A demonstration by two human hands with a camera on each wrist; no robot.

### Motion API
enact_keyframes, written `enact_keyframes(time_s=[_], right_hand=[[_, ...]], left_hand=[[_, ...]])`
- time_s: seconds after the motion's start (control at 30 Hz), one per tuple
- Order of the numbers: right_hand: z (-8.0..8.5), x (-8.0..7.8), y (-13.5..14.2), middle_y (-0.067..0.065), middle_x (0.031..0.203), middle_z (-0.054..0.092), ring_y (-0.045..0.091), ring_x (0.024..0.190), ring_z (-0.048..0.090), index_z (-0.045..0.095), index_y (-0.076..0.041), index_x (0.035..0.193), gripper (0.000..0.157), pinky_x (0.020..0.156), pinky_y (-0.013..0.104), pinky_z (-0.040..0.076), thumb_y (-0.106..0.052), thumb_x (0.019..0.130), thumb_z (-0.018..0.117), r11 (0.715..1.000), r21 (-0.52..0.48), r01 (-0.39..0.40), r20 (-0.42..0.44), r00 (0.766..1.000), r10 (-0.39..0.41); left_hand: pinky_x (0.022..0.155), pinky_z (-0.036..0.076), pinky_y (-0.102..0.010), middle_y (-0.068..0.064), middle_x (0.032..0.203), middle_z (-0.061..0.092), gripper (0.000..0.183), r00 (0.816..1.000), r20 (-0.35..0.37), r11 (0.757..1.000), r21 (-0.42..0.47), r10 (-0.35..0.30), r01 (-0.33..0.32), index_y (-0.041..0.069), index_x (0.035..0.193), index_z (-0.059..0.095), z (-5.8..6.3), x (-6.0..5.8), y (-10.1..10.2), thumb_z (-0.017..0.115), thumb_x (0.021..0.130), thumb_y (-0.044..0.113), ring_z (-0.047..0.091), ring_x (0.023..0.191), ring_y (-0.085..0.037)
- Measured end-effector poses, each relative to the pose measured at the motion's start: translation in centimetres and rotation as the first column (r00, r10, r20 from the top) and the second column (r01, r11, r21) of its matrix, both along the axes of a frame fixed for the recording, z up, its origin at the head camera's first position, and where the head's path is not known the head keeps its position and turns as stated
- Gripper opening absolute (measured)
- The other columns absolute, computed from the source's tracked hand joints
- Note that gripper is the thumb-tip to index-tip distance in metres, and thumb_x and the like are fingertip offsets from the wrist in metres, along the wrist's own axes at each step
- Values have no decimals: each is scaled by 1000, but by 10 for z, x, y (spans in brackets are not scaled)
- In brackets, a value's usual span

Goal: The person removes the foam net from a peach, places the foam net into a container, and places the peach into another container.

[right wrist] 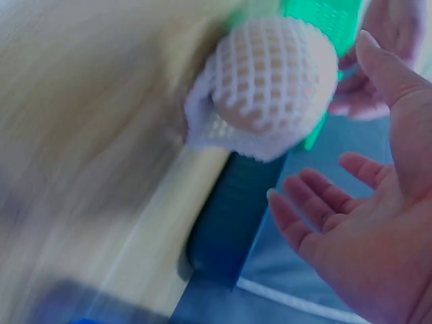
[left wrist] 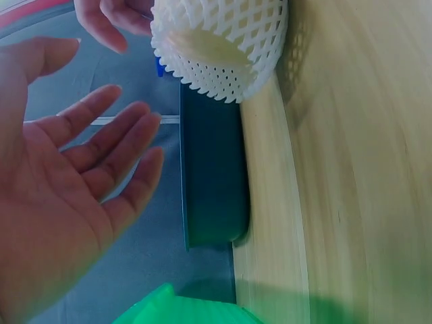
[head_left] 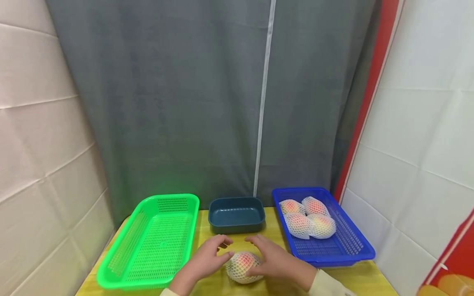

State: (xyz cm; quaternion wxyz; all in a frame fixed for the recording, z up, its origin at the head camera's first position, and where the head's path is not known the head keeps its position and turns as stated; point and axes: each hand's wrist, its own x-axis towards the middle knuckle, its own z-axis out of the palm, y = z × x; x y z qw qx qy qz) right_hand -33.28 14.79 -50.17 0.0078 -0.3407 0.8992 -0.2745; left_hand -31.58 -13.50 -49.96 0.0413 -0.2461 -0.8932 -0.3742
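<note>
A round red-and-yellow fruit in a white foam net sits on the wooden table between the two hands. My left hand is just to its left, palm facing it and fingers loosely bent. From the other side, my right hand reaches over, its thumb overlapping the fruit in the head view. In the left wrist view the left hand holds nothing, and the net gapes at one end. The right wrist view has the right hand spread beside the netted fruit, with a gap between them.
A green basket stands on the left. Behind the fruit is a small dark teal tray. On the right, a blue basket contains several netted fruits. A grey curtain closes off the back.
</note>
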Motion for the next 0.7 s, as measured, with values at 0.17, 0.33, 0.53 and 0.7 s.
enact_keyframes(time_s=[0.17, 0.33, 0.53, 0.7], right_hand=[[9, 2, 16, 4, 149, 61, 34, 135, 61, 54, -14, 157, 87, 109, 53, 55, -55, 89, 91, 995, -95, -7, 27, 1000, 10], [13, 2, 26, 3, 147, 60, 36, 134, 61, 53, -17, 157, 84, 108, 54, 55, -54, 91, 90, 993, -117, 16, 16, 1000, -14], [10, 2, 30, 3, 143, 60, 36, 131, 62, 53, -15, 155, 82, 106, 52, 57, -49, 91, 91, 990, -140, 16, -3, 1000, -16], [4, 6, 25, 11, 147, 58, 42, 131, 61, 50, -5, 156, 87, 105, 56, 56, -47, 92, 91, 987, -156, 33, 15, 999, -31]], left_hand=[[100, 58, -58, 3, 130, 71, 34, 999, 21, 998, 27, -49, 48, 17, 131, 71, 0, 0, -5, 74, 106, 40, 69, 120, -30], [101, 58, -59, 5, 130, 71, 31, 998, 15, 998, 42, -57, 57, 18, 131, 71, 1, 0, -7, 74, 107, 37, 69, 121, -29], [99, 59, -57, 6, 127, 71, 26, 998, 3, 997, 52, -63, 63, 18, 129, 71, 1, -2, -7, 74, 107, 31, 70, 119, -28], [98, 59, -56, 6, 127, 70, 25, 998, -2, 996, 55, -67, 67, 18, 128, 71, -2, -4, -7, 74, 107, 32, 70, 117, -26]])
